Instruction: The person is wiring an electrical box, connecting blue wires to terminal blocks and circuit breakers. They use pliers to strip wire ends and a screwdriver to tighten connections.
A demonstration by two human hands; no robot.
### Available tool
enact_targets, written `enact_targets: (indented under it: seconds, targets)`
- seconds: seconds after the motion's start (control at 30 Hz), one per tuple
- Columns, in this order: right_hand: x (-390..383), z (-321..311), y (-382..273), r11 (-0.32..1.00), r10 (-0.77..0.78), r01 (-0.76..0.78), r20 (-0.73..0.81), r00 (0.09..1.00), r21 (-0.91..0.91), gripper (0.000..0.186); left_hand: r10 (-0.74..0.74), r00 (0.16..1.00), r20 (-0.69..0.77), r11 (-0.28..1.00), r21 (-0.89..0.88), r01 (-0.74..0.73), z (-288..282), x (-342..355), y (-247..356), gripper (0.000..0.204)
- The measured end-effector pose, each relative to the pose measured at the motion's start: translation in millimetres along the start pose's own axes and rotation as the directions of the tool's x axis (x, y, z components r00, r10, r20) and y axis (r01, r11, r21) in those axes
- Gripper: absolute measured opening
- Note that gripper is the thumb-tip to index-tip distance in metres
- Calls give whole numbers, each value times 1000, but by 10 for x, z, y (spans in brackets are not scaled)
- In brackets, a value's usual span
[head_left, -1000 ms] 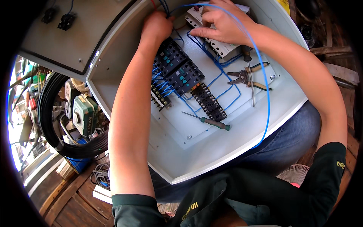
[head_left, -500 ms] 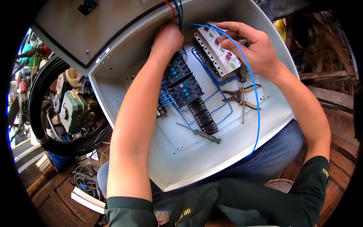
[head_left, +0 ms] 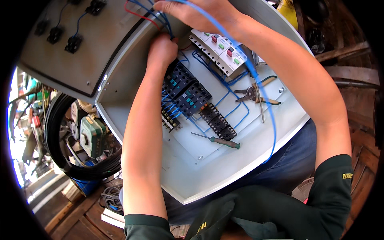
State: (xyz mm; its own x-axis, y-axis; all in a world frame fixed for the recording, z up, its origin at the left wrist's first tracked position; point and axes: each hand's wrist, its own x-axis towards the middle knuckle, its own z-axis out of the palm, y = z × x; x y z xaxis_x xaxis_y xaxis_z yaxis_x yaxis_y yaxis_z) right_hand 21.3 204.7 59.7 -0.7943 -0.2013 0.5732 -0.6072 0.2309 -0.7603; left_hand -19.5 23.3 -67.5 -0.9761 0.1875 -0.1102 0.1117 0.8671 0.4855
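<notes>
My left hand [head_left: 162, 52] is deep in the far left of a grey metal enclosure [head_left: 176, 176], fingers curled round a bundle of blue and red wires [head_left: 167, 25]. Above it, at the picture's top edge, my right hand [head_left: 200, 15] is closed on a blue wire, its fingertips partly cut off. The loose length of this blue wire [head_left: 273, 120] loops past my right forearm to the enclosure's near rim. Below my left hand sit black contactors [head_left: 186, 92] and a row of black relay sockets [head_left: 218, 121]. White motor breakers [head_left: 224, 52] are to their right.
Inside the enclosure lie a green-handled screwdriver [head_left: 225, 143], wire strippers [head_left: 256, 94] and another screwdriver [head_left: 260, 102]. The open door [head_left: 60, 68] at upper left carries black switch blocks [head_left: 73, 44]. A black cable coil [head_left: 51, 140] and a green case [head_left: 92, 136] stand outside, left.
My right hand has moved left and away from me, from over the breakers to above my left hand. The blue wire has shifted with it. More of the door shows.
</notes>
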Motion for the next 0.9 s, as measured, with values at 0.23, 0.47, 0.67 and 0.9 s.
enact_targets:
  seconds: [0.23, 0.47, 0.67, 0.9]
  targets:
    - [-172, -260, 422, 918, 237, -86, 360, 903, -388, 36, -26, 999, 44, 988, -153, 32, -37, -44, 56, 26]
    - [-307, 122, 533, 895, 343, -135, 464, 816, -425, 31, 169, 985, -46, 963, 223, -154, -141, -41, -82, 30]
    - [-423, 161, 516, 898, 323, -64, 555, 767, -434, 14, 144, 990, 8, 947, 291, -140, -67, 81, -202, 33]
    - [-519, 260, 663, 786, 274, 202, 622, 734, -584, 16, 211, 977, -23, 925, 326, -192, -136, 53, -58, 43]
